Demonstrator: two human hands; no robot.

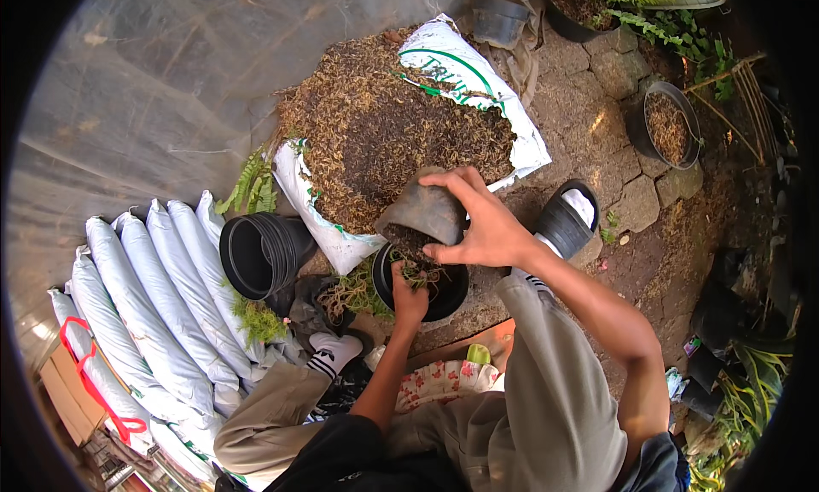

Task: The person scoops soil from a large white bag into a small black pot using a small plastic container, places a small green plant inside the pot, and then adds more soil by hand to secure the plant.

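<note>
Item, key relation: the worn grey-brown pot, tilted above and just beyond the black round pot. Its axis slants from the raised base toward you; the mouth faces down to your left hand. Your right hand is the nearer one, gripping from the right.

Item, right grip: fingers spread over the base and far side, thumb near the rim, pot wall pinched between.

Item, left grip: thumb and fingers drawn together on the rooted plant, at the black pot's mouth, under the tilted rim. The inner fingers are hidden from you.

Item, plant: thin green stems, wiry tangled brown roots, dark crumbs.

Item, pot surfaces: the tilted one dull, scuffed, soil-stained, tapering; the lower one dark, smooth, round-rimmed.

Item, beyond your hands: a torn white sack, creased plastic, heaped with coarse, flaky brown potting mix.

Item, to your left: nested black pots, ribbed by stacked rims; plump, glossy white sacks in an overlapping row; feathery green clippings beside the black pot.
</note>
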